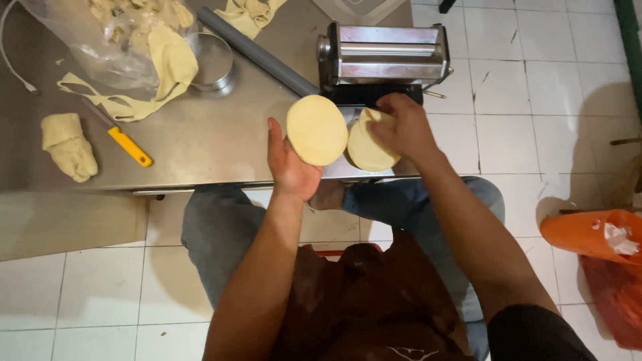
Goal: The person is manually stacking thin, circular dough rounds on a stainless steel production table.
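Judging by the layout, the work looks partly done: a folded dough lump (pixel 68 146), a yellow-handled knife (pixel 120 139) and cut-out dough trimmings (pixel 144 80) lie on the steel table (pixel 214 134), while two rounds are in hand. The left hand (pixel 289 164) cups a flat dough disc (pixel 316 129) upright on its curled fingers. The right hand (pixel 404 127) grips a second dough round (pixel 366 148) just below the pasta roller (pixel 384 57), near the table edge.

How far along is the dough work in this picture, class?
Done: round discs are cut, leaving a strip with holes beside the metal ring. In hand: the left hand holds one disc; the right hand holds another disc. Left: a dough lump lies unshaped.
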